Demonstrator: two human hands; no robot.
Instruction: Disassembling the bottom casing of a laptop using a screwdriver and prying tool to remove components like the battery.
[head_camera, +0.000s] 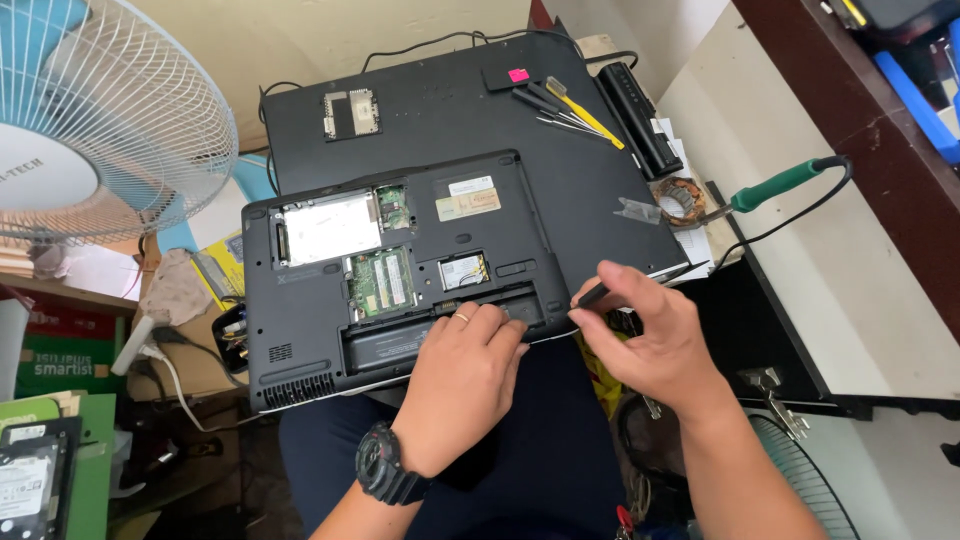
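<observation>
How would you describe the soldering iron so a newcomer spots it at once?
Start at the big black laptop lying upside down, then look right, past the coil of copper wire. The soldering iron lies there, the only tool with a green handle and black cord.

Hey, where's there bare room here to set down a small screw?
The rear laptop's lid is bare between its small open hatch and the screwdrivers. The near laptop is crowded with open bays. The left hand rests on its front edge; the right hand, holding a dark tool, covers its corner.
</observation>
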